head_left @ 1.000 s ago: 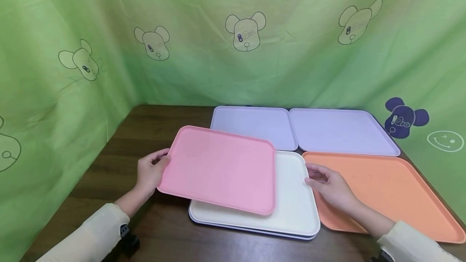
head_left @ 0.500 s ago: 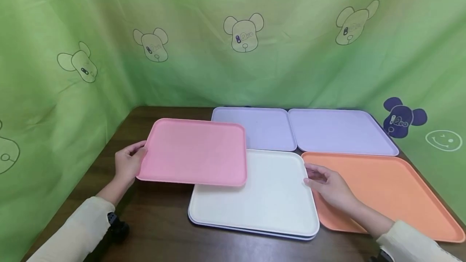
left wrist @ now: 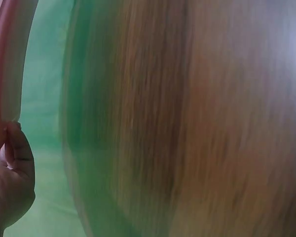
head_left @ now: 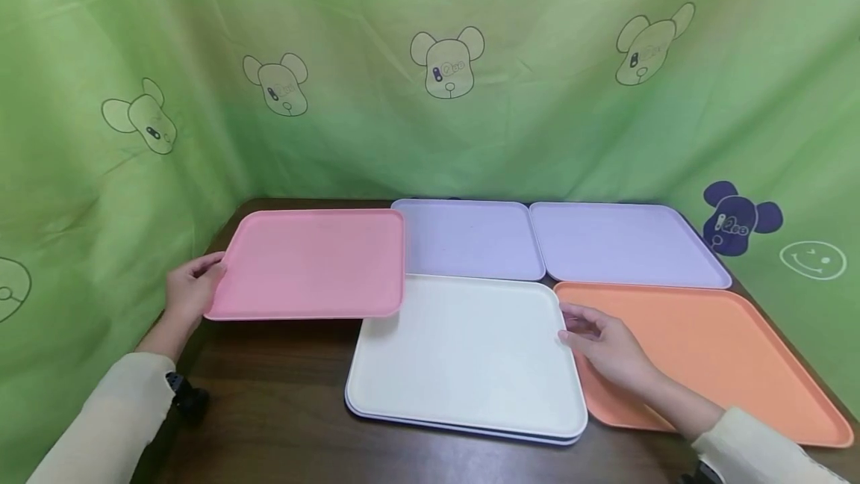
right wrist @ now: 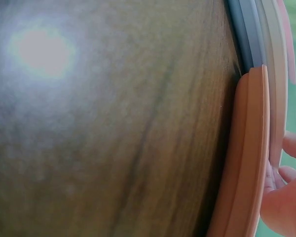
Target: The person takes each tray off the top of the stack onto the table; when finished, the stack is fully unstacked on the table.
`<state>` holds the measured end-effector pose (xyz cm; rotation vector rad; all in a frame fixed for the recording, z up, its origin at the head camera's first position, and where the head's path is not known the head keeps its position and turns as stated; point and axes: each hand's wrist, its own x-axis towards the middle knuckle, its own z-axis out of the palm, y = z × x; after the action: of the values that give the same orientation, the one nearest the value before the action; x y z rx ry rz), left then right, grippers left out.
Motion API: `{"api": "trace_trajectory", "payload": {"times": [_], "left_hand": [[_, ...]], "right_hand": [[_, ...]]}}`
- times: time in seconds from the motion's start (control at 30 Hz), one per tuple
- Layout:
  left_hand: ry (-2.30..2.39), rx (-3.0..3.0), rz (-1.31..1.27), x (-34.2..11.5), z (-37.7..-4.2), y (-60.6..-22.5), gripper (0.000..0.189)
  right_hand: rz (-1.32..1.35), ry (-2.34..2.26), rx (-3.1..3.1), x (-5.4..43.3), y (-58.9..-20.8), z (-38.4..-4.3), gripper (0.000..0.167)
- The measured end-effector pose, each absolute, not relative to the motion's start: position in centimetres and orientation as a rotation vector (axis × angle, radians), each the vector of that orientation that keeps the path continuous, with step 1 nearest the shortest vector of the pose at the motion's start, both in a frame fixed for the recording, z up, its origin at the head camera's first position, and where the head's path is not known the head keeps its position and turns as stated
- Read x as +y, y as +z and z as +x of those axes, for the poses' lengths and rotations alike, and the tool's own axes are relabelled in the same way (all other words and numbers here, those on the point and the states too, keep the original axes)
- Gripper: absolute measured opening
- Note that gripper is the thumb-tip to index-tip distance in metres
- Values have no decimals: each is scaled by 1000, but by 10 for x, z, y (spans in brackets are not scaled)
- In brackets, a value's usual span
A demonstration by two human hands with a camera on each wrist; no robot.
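Fingers (head_left: pixel 203 263) and thumb of the left hand (head_left: pixel 190 291) are clamped together, as we see it, on the left edge of the pink tray (head_left: pixel 312 264). That tray is held above the left rear of the table (head_left: pixel 282 402), its right end overlapping in our view the far-left corner of the white tray (head_left: pixel 470 364) and part of a lilac tray (head_left: pixel 480 241). In the left wrist view we find the table streaked with blur.

The right hand (head_left: pixel 617 349) is at the white tray's right rim, thumb and fingers apart and touching it; we cannot quite tell whether they grip. Beneath the white tray we see a bluish tray (right wrist: pixel 250 34).

Just to the right lies an orange tray (head_left: pixel 719 364), partly behind the right forearm. Behind it we see a second lilac tray (head_left: pixel 628 245), side by side with the first. Green cloth (head_left: pixel 336 148) with printed bear heads hangs behind and on both sides.
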<state>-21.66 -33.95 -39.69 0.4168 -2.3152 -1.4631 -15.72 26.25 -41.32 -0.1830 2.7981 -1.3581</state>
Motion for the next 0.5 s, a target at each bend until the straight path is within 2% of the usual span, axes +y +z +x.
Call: {"api": "trace_trajectory", "payload": {"times": [0.5], "left_hand": [[-1280, -2405, 512, -380, -208, -395, 38]], "right_hand": [[-186, -1328, 2816, 261, -412, -156, 55]]}}
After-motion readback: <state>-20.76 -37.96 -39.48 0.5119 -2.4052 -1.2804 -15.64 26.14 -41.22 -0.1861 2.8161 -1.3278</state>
